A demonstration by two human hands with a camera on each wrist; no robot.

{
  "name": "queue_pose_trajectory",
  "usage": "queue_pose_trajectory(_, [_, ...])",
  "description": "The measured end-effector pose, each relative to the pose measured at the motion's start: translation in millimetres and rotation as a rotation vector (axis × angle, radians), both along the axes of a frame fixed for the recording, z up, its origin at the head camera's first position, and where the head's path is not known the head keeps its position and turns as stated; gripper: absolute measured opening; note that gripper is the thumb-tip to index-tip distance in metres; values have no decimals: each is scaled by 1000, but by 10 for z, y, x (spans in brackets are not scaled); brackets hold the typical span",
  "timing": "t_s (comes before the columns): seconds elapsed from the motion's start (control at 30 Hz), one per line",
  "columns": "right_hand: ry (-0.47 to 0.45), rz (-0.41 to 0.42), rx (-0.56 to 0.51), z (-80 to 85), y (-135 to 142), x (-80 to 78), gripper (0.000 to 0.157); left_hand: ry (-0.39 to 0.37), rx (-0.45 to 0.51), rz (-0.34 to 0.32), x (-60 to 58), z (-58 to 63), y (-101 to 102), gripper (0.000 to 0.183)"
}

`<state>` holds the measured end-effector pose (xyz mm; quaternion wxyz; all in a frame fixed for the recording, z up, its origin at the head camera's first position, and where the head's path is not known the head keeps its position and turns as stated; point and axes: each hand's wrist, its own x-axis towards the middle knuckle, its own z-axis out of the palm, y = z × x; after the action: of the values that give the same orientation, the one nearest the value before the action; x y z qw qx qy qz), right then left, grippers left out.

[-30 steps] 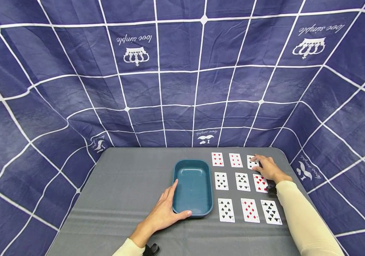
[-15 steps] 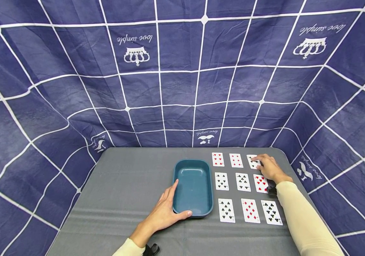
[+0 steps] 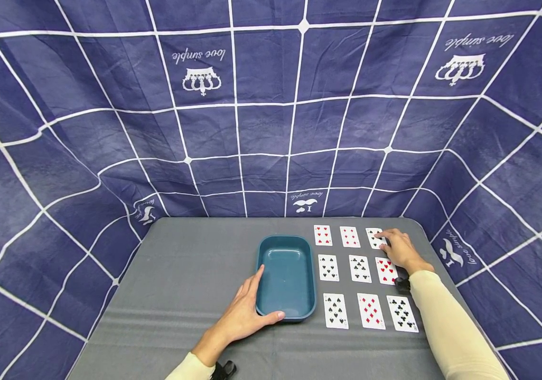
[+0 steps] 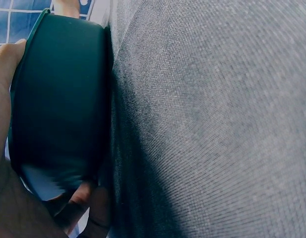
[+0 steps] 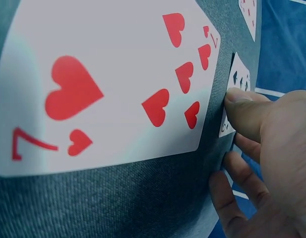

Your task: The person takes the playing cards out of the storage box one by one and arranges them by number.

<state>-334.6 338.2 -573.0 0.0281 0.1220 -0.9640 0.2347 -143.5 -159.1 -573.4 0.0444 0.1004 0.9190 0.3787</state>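
A spade playing card (image 3: 372, 237) lies face up at the back right of the grey table. My right hand (image 3: 400, 250) is over its right part, with thumb and a fingertip touching the card. In the right wrist view the thumb (image 5: 247, 106) covers part of this spade card (image 5: 235, 79); the other fingers are beyond and below it. A seven of hearts (image 5: 128, 89) lies flat under the wrist. My left hand (image 3: 242, 311) holds the near left corner of a blue tray (image 3: 286, 316), thumb along its near side, fingers along its left side.
Several face-up cards lie in rows right of the tray, among them a heart card (image 3: 323, 235), a diamond card (image 3: 349, 237), a club card (image 3: 401, 314) and another diamond card (image 3: 371, 311). Blue gridded cloth (image 3: 271, 132) hangs behind and at both sides of the table.
My right thumb and fingertips have shifted slightly rightward over the spade card, showing more of it. The card has slid very slightly left. My left hand and the tray stay put.
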Motion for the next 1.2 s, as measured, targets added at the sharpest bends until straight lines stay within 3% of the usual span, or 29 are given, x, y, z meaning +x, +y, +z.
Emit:
queue_pose_trajectory(0.47, [-58, -65, 31, 41, 19, 84, 47, -4, -7, 0, -36, 10, 39, 136])
queue_pose_trajectory(0.77, [-42, -90, 11, 72, -90, 181, 57, 14, -9, 4, -48, -19, 15, 140])
queue_pose_trajectory(1.0, [1, -91, -12, 129, -244, 349, 59, 29, -8, -2, -85, -57, 2, 141])
queue_pose_trajectory(1.2, [70, -69, -23, 204, -439, 563, 58, 2, -2, 15, -52, -12, -23, 132])
